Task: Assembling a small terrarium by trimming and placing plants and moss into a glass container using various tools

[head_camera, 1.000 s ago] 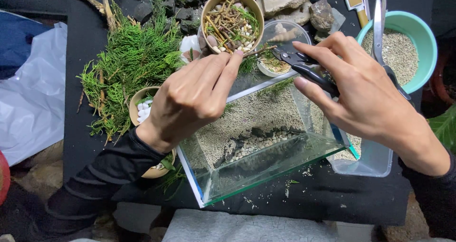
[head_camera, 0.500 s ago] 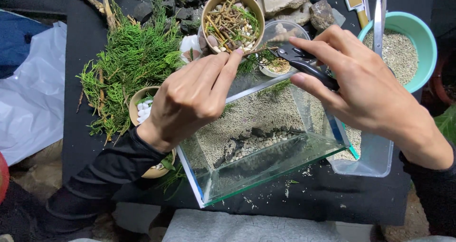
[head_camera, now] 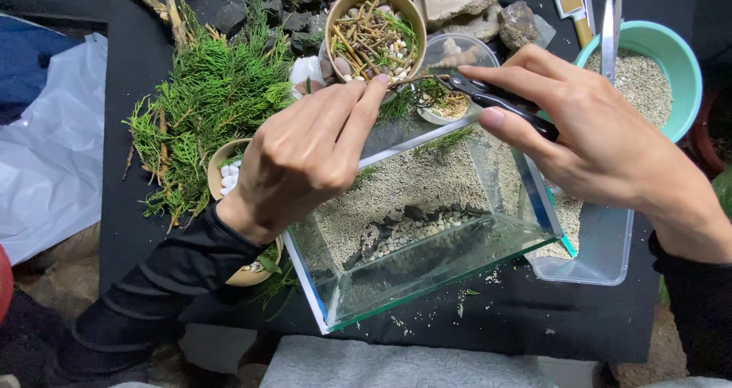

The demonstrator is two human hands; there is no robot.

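My left hand pinches a thin twig with green sprigs between its fingertips, above the far edge of a small glass tank. My right hand grips black-handled clippers whose tip meets the twig. The tank sits tilted on the black table and holds pale sand with a row of dark stones and pebbles.
A heap of green conifer sprigs lies at the left. Paper cups hold twigs with pebbles and white pebbles. A teal bowl of sand, scissors, rocks and a clear plastic tray surround the tank.
Both hands stay above the tank's far edge. My right hand has shifted slightly, bringing the clippers closer to the twig held by my left fingers.
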